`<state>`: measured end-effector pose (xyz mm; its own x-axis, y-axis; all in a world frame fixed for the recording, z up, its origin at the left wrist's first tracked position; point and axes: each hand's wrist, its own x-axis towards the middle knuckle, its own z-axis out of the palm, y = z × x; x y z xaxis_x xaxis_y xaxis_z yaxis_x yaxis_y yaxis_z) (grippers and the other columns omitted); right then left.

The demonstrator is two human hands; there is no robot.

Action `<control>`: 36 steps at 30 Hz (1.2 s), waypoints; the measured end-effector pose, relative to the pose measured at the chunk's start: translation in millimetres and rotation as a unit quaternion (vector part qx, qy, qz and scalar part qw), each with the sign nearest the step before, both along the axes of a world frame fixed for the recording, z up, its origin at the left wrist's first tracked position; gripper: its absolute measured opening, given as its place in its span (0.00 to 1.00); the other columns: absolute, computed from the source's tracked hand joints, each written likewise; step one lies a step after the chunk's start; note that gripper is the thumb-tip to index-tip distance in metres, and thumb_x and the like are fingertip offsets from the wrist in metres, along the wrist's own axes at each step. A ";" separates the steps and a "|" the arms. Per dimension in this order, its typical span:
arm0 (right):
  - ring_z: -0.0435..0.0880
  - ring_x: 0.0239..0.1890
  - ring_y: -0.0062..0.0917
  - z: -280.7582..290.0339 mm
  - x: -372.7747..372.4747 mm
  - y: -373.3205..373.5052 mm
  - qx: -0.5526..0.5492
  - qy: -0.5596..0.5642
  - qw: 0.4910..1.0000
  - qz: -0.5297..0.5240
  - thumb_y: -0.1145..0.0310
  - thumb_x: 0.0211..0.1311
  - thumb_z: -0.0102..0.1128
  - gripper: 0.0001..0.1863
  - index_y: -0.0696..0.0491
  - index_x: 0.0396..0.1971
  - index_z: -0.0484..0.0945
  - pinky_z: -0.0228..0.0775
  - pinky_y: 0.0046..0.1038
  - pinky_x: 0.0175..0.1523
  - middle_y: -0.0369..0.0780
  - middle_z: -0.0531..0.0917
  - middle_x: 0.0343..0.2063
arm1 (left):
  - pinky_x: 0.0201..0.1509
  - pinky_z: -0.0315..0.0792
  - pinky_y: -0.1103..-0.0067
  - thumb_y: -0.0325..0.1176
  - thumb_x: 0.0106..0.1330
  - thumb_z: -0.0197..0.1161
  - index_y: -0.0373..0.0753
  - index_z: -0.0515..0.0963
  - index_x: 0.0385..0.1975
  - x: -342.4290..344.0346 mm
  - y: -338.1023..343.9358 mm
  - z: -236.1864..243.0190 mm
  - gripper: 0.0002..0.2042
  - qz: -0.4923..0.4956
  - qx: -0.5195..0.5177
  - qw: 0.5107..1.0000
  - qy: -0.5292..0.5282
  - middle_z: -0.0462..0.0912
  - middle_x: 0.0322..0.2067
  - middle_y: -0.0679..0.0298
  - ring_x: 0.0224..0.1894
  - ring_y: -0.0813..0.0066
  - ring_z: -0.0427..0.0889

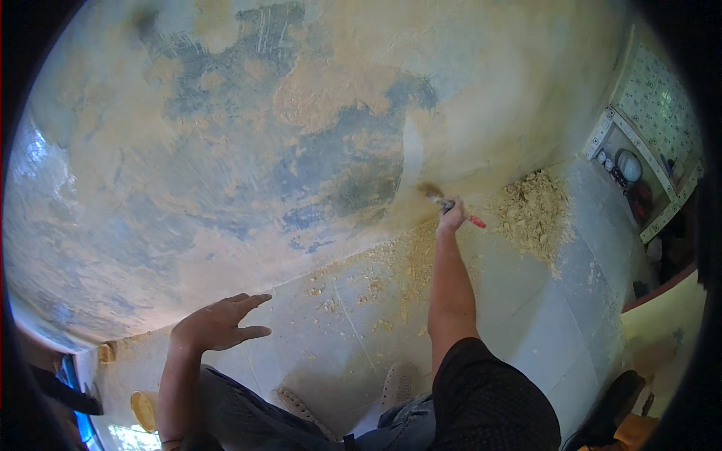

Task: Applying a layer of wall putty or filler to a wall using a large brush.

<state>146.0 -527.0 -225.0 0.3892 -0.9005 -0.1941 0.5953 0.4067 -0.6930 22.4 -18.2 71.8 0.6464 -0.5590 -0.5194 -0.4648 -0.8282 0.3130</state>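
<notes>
My right hand [453, 216] is closed around a paintbrush [435, 195] with a dark and red handle. The brush's bristles point up and left against the lower part of the wall [331, 83] or very close to it; contact cannot be made out. Patches of blue-grey and yellowish, scraped-looking coating cover this wall. Out in front of my left knee hangs my left hand [222, 323], its fingers stretched and thumb apart, holding nothing. A heap of crumbly yellow debris [535, 210] lies on the floor right of my right hand, along the wall's foot.
Loose yellow flakes [376, 282] are scattered over the tiled floor [511, 301]. At the right stands a tiled recess [639, 169] holding dishes. A yellow round container [143, 411] sits at the lower left. My shoes [397, 383] are below, and dark objects [613, 410] lie at lower right.
</notes>
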 end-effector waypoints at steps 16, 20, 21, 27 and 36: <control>0.78 0.11 0.31 64.8 10.3 29.3 -0.270 0.310 0.909 0.067 0.46 0.61 0.60 0.29 0.61 0.17 0.75 0.69 0.33 0.18 0.42 0.80 0.14 | 0.62 0.66 0.67 0.54 0.64 0.59 0.43 0.62 0.65 4.2 -0.1 -3.3 0.33 0.024 -0.019 0.999 0.025 0.73 0.56 0.49 0.59 0.53 0.72; 0.71 0.04 0.28 134.0 5.5 10.3 -0.268 0.166 0.943 0.107 0.51 0.63 0.58 0.24 0.56 0.18 0.72 0.60 0.27 0.09 0.41 0.75 0.10 | 0.62 0.66 0.67 0.54 0.64 0.59 0.43 0.62 0.65 13.3 2.0 -13.0 0.33 0.013 -0.004 1.000 0.003 0.73 0.56 0.49 0.59 0.53 0.72; 0.71 0.04 0.28 156.9 6.4 12.8 -0.260 0.148 0.947 0.114 0.52 0.64 0.57 0.23 0.57 0.19 0.72 0.59 0.27 0.09 0.41 0.75 0.10 | 0.63 0.66 0.66 0.54 0.64 0.59 0.43 0.62 0.65 13.8 4.8 -12.2 0.33 0.014 0.001 1.000 0.001 0.73 0.56 0.49 0.59 0.53 0.72; 0.73 0.07 0.30 262.9 -6.0 14.8 -0.263 -0.109 0.958 0.035 0.55 0.66 0.52 0.20 0.59 0.24 0.72 0.58 0.26 0.11 0.45 0.77 0.14 | 0.62 0.66 0.66 0.55 0.64 0.57 0.45 0.61 0.65 16.7 -12.3 -12.9 0.33 -0.003 0.017 1.000 0.005 0.72 0.58 0.50 0.59 0.52 0.72; 0.77 0.11 0.34 249.0 9.9 39.1 -0.325 -0.182 0.927 -0.040 0.54 0.66 0.44 0.22 0.60 0.30 0.75 0.63 0.25 0.17 0.46 0.78 0.18 | 0.62 0.67 0.65 0.54 0.64 0.58 0.45 0.62 0.65 20.8 -1.3 -10.7 0.33 0.021 -0.007 1.000 0.016 0.71 0.59 0.51 0.58 0.52 0.72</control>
